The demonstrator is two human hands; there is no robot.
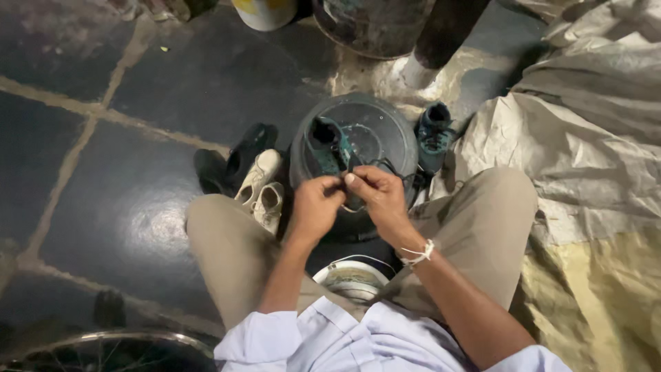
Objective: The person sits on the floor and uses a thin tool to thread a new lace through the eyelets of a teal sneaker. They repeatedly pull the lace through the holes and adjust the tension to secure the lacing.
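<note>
Light shirt sleeves nearest camera, knees apart, person seated on dark stone floor [103, 103]. Left hand [315, 207] and right hand [377, 196] meet over upturned dark tub [385, 131], fingertips of each pinching dark shoelace [385, 165]. Teal shoe [329, 146] stands on tub's top, lace partly threaded, lacing looks unfinished. Second teal shoe [434, 134] on floor at tub's right edge. White shoe pair [261, 187] and black shoes [237, 160] at left. White bucket [351, 279] between legs, contents unclear.

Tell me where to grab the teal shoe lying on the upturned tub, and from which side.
Grip the teal shoe around its open collar at the far end, coming from above and the left. The opening faces up and is bare there, while both hands, left hand and right hand, crowd the near end by the lace.
</note>
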